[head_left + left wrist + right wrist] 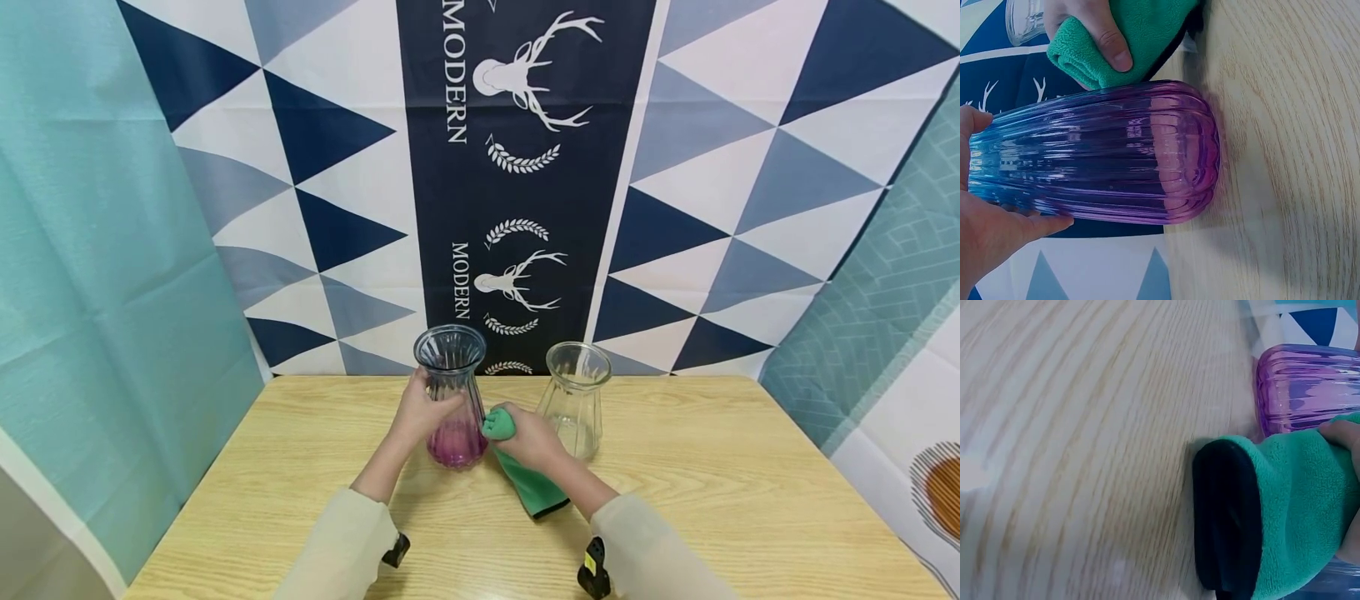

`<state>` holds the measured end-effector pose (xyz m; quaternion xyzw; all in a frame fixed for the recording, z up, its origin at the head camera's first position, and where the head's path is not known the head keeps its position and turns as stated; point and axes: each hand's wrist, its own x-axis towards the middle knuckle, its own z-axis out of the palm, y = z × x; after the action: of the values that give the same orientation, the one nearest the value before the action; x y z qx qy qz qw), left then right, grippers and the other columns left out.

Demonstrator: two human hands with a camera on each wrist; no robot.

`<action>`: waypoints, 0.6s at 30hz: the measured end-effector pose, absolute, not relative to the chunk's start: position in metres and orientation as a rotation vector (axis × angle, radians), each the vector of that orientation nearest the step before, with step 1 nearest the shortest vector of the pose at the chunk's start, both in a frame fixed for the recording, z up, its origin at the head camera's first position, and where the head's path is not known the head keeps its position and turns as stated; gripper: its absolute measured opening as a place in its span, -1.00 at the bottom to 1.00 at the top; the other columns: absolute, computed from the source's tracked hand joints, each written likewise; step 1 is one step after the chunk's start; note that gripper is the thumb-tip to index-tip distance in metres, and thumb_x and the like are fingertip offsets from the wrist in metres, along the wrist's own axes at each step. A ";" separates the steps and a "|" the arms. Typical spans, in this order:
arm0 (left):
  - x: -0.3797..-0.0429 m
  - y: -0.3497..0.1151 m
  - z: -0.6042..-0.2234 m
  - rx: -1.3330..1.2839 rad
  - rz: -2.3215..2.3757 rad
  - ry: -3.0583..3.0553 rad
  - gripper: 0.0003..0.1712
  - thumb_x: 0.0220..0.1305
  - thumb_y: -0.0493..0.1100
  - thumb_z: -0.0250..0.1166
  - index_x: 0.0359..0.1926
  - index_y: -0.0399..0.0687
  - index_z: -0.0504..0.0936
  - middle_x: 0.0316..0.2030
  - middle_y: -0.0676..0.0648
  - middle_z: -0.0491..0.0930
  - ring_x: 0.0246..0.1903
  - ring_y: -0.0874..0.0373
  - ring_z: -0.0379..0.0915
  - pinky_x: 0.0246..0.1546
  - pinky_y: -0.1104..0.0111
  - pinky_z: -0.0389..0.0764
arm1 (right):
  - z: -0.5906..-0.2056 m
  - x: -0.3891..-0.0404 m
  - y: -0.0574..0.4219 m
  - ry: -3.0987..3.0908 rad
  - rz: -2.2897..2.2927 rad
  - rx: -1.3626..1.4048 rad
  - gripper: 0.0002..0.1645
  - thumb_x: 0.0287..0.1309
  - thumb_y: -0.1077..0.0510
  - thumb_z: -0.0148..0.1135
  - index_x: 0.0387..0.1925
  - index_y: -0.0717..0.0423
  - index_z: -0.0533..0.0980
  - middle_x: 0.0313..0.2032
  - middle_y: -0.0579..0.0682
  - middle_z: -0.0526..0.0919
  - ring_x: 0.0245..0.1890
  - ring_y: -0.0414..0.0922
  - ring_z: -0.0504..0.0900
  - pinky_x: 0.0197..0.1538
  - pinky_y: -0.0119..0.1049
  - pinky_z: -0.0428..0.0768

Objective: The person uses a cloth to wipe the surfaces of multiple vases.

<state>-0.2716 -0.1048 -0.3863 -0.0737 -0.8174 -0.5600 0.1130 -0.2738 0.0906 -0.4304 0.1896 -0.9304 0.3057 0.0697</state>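
A ribbed glass vase [456,433], blue at its flared rim and pink-purple at its base, stands on the wooden table. My left hand [425,410] grips it around the upper body, thumb and fingers on opposite sides in the left wrist view. My right hand [534,437] holds a folded green cloth [1154,37] with a dark edge. The bunched top of the cloth is right at the vase's right side, and its lower end hangs to the tabletop. Behind the right hand stands a clear glass vase [579,392], its left lower part hidden by that hand.
The light wooden table [712,483] ends at the back against a patterned cloth [345,167] with triangles and deer heads. A teal curtain [97,292] hangs at the left. A round brown item [943,492] shows at the far right, off the table.
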 end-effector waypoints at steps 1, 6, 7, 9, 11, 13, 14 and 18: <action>-0.272 -0.105 -0.386 -0.216 -1.649 -2.396 -0.27 -0.01 -0.17 0.36 0.19 -0.28 0.31 0.15 -0.31 0.38 0.20 -0.22 0.31 0.26 -0.05 0.32 | -0.431 -0.274 0.091 -2.801 0.919 0.575 -0.50 -0.15 0.17 0.43 -0.08 0.05 0.50 -0.30 0.03 0.68 -0.35 -0.07 0.62 -0.27 -0.16 0.60; -0.272 -0.105 -0.387 -0.253 -1.655 -2.380 -0.30 -0.02 -0.23 0.35 0.17 -0.28 0.32 0.13 -0.31 0.40 0.17 -0.20 0.35 0.24 -0.03 0.34 | -0.431 -0.275 0.091 -2.770 1.074 0.535 -0.48 -0.11 0.18 0.41 -0.03 0.04 0.49 -0.20 0.06 0.68 -0.24 -0.03 0.63 -0.15 -0.12 0.61; -0.273 -0.105 -0.387 -0.258 -1.655 -2.377 -0.31 -0.03 -0.23 0.35 0.17 -0.28 0.33 0.12 -0.31 0.41 0.16 -0.20 0.36 0.24 -0.03 0.35 | -0.431 -0.276 0.091 -2.753 1.108 0.532 -0.48 -0.10 0.18 0.41 -0.02 0.04 0.49 -0.19 0.06 0.67 -0.22 -0.03 0.63 -0.13 -0.12 0.61; -0.273 -0.105 -0.387 -0.265 -1.659 -2.371 -0.31 -0.03 -0.24 0.35 0.16 -0.28 0.33 0.11 -0.31 0.42 0.16 -0.19 0.37 0.24 -0.02 0.36 | -0.428 -0.277 0.090 -2.719 1.170 0.520 -0.47 -0.08 0.17 0.40 0.01 0.04 0.49 -0.16 0.07 0.67 -0.19 -0.01 0.63 -0.11 -0.10 0.60; -0.274 -0.105 -0.386 -0.263 -1.670 -2.371 -0.31 -0.03 -0.24 0.34 0.17 -0.27 0.33 0.12 -0.30 0.41 0.15 -0.18 0.37 0.24 -0.02 0.36 | -0.423 -0.278 0.089 -2.681 1.198 0.511 -0.46 -0.07 0.15 0.40 0.02 0.07 0.49 -0.16 0.08 0.67 -0.18 0.01 0.63 -0.10 -0.09 0.60; -0.274 -0.105 -0.386 -0.259 -1.673 -2.374 -0.30 -0.04 -0.23 0.34 0.17 -0.27 0.33 0.11 -0.31 0.41 0.15 -0.18 0.37 0.24 -0.01 0.36 | -0.418 -0.278 0.087 -2.652 1.206 0.503 -0.45 -0.07 0.13 0.41 0.03 0.07 0.49 -0.16 0.09 0.67 -0.17 0.02 0.63 -0.09 -0.08 0.60; -0.274 -0.105 -0.386 -0.255 -1.674 -2.378 -0.30 -0.04 -0.23 0.34 0.17 -0.27 0.33 0.12 -0.31 0.40 0.15 -0.18 0.37 0.24 -0.01 0.36 | -0.416 -0.278 0.086 -2.641 1.212 0.497 -0.45 -0.08 0.13 0.41 0.03 0.06 0.49 -0.16 0.08 0.67 -0.17 0.02 0.63 -0.08 -0.08 0.59; -0.273 -0.105 -0.386 -0.258 -1.669 -2.383 -0.28 -0.04 -0.22 0.35 0.18 -0.27 0.32 0.12 -0.31 0.39 0.16 -0.19 0.35 0.24 -0.02 0.35 | -0.406 -0.280 0.084 -2.605 1.252 0.498 -0.45 -0.07 0.13 0.42 0.04 0.03 0.49 -0.14 0.07 0.67 -0.14 0.00 0.63 -0.08 -0.10 0.59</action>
<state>-0.2732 -0.1051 -0.3857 -0.0876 -0.8111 -0.5678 0.1102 -0.2798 0.0836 -0.4064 0.1688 -0.8834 0.4247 0.1041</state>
